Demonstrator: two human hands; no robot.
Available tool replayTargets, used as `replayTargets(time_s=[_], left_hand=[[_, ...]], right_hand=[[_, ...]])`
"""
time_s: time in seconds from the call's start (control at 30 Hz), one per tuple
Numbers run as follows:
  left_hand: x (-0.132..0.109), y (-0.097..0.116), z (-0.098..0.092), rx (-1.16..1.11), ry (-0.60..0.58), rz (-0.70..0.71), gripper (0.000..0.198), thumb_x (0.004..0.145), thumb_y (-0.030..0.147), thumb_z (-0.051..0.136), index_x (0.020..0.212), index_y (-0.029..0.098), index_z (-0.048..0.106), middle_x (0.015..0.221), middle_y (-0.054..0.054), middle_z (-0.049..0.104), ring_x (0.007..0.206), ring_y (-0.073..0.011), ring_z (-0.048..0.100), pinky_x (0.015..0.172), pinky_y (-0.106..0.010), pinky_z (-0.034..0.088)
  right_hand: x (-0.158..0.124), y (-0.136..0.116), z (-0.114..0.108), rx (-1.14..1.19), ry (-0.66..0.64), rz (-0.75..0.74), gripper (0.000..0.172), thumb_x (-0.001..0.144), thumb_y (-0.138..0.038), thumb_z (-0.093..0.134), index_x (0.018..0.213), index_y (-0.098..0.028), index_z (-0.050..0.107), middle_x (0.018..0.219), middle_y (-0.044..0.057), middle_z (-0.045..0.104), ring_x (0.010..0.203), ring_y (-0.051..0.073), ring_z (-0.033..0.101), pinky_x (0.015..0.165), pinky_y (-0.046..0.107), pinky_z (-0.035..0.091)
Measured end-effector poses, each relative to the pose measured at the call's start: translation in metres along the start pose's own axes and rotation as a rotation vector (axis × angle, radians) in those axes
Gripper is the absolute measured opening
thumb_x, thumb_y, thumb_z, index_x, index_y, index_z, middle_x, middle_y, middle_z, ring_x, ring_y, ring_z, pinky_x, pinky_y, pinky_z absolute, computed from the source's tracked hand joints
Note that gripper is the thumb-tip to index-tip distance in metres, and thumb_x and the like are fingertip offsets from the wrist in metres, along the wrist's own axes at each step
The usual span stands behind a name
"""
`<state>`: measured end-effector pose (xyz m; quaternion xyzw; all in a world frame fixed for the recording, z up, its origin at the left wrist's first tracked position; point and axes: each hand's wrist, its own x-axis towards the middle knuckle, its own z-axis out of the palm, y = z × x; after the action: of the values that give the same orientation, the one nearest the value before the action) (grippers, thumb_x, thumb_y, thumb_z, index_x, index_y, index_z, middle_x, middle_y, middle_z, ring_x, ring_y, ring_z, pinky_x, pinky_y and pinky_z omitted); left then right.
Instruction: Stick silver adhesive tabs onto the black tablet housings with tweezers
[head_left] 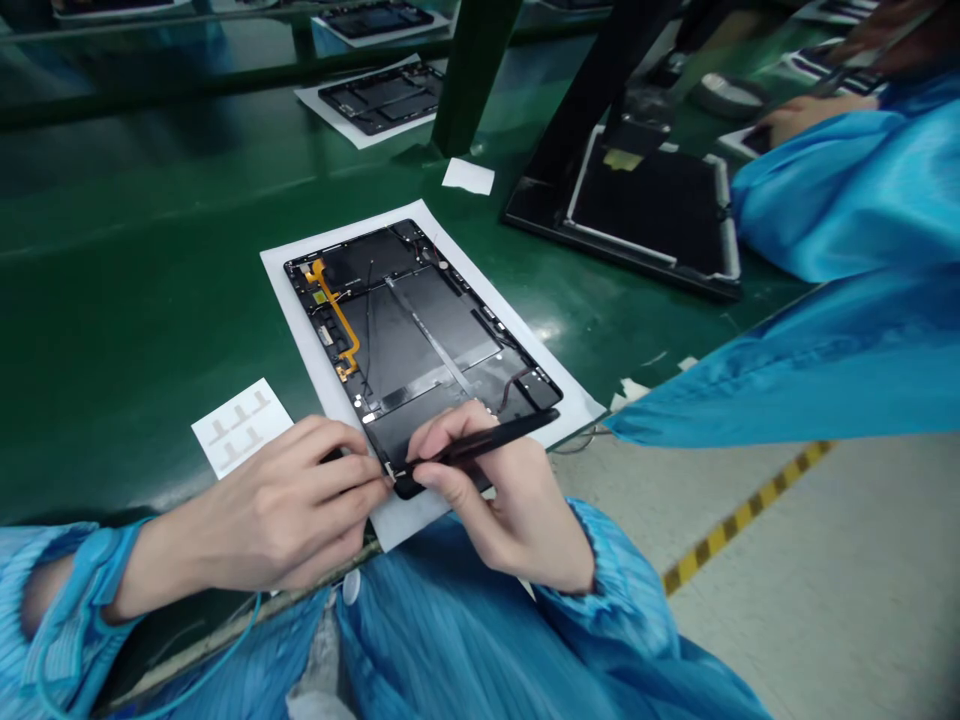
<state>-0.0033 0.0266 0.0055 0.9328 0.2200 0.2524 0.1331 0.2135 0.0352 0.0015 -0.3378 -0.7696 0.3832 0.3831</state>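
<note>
1. My left hand (289, 505) is curled narrow, its fingertips (375, 480) closed at the near edge of the tablet housing (420, 330). I cannot tell whether they pinch something small there.
2. My right hand (502, 505) grips black tweezers (491, 445) like a pen, with their tips down at that same near corner.
3. The housing lies flat and open side up on a white paper sheet (309, 345) on the green bench (135, 270), with an orange flex cable (335, 312) running along its far left part.
4. It should handle as light, thin and stiff, but fragile at its exposed cables. The smooth black frame may slip, so I would hold its outer rim, away from the flex.
5. Beside the paper lies a small sheet of pale labels (241, 428). To the right, a co-worker's blue sleeve (840, 260) reaches past a black panel on a stand (645, 200).
</note>
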Motion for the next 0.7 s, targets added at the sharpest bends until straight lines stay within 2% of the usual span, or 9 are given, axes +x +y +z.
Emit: replayTargets(time_s=[0.13,0.3,0.37,0.47,0.53,0.63,0.7], left_hand=[[0.0,0.0,-0.001,0.015,-0.005,0.008,0.022,0.089,0.006,0.05,0.108,0.004,0.061,0.094,-0.014,0.066,0.096,-0.0261,0.055,0.079,-0.038,0.049],[0.002,-0.002,-0.003,0.02,-0.092,-0.007,0.025,0.092,0.009,0.045,0.114,0.003,0.057,0.099,-0.014,0.064,0.094,-0.024,0.055,0.08,-0.036,0.05],[0.002,-0.002,-0.001,0.02,-0.122,-0.022,0.027,0.093,0.01,0.043,0.117,0.005,0.056,0.099,-0.014,0.062,0.095,-0.0241,0.054,0.08,-0.036,0.05],[0.001,0.002,0.001,0.036,-0.149,-0.072,0.029,0.093,0.01,0.041,0.118,0.007,0.055,0.099,-0.014,0.06,0.095,-0.0252,0.053,0.078,-0.039,0.05],[0.003,0.006,0.0,0.059,-0.174,-0.116,0.03,0.093,0.011,0.039,0.118,0.008,0.056,0.097,-0.014,0.058,0.092,-0.0261,0.052,0.076,-0.04,0.05],[0.014,0.008,-0.009,0.06,-0.27,-0.151,0.031,0.094,0.016,0.04,0.117,0.008,0.059,0.095,-0.014,0.057,0.085,-0.025,0.052,0.072,-0.039,0.05],[0.027,-0.001,-0.02,0.042,-0.319,-0.167,0.031,0.094,0.022,0.043,0.116,0.009,0.061,0.096,-0.014,0.057,0.083,-0.0236,0.052,0.072,-0.038,0.05]], right_hand=[[-0.004,0.006,0.008,0.068,0.081,0.013,0.003,0.093,-0.018,0.054,0.089,-0.018,0.054,0.08,0.003,0.06,0.062,0.014,0.06,0.055,0.026,0.049],[-0.014,0.015,0.023,0.416,0.521,0.071,0.002,0.096,-0.024,0.055,0.094,-0.022,0.055,0.078,-0.001,0.061,0.044,0.007,0.051,0.034,0.018,0.037],[-0.016,0.017,0.027,0.477,0.61,0.061,0.004,0.095,-0.026,0.057,0.094,-0.023,0.056,0.074,-0.003,0.062,0.043,0.007,0.051,0.033,0.017,0.035],[-0.015,0.018,0.027,0.435,0.591,0.077,0.008,0.095,-0.028,0.059,0.09,-0.022,0.059,0.071,-0.003,0.06,0.043,0.008,0.05,0.036,0.02,0.036],[-0.013,0.017,0.025,0.37,0.556,0.085,0.017,0.096,-0.031,0.056,0.083,-0.02,0.059,0.067,-0.003,0.058,0.044,0.009,0.049,0.039,0.023,0.036],[-0.011,0.014,0.021,0.245,0.488,0.083,0.036,0.099,-0.035,0.05,0.066,-0.019,0.055,0.055,-0.002,0.051,0.044,0.011,0.046,0.044,0.026,0.035],[-0.01,0.013,0.019,0.184,0.442,0.106,0.044,0.1,-0.036,0.047,0.06,-0.019,0.051,0.05,-0.003,0.048,0.043,0.01,0.043,0.045,0.027,0.033]])
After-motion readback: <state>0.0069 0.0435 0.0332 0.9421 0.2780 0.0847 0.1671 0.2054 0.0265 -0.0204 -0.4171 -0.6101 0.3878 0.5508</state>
